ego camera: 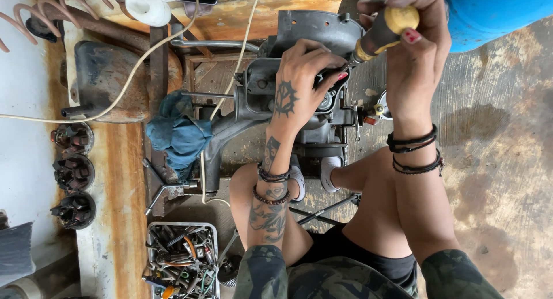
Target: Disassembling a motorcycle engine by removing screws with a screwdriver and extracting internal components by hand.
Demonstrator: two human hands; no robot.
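The right hand (406, 42) is closed around a yellow-handled screwdriver (380, 37), its tip apparently at the grey metal engine assembly (299, 80) on the floor. The left hand (299, 83) presses spread on the casing: heavy, rigid, probably greasy, best steadied by its body.

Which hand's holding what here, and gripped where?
Right hand grips a screwdriver by its yellow handle. Left hand holds nothing; it rests flat on the grey metal engine casing.
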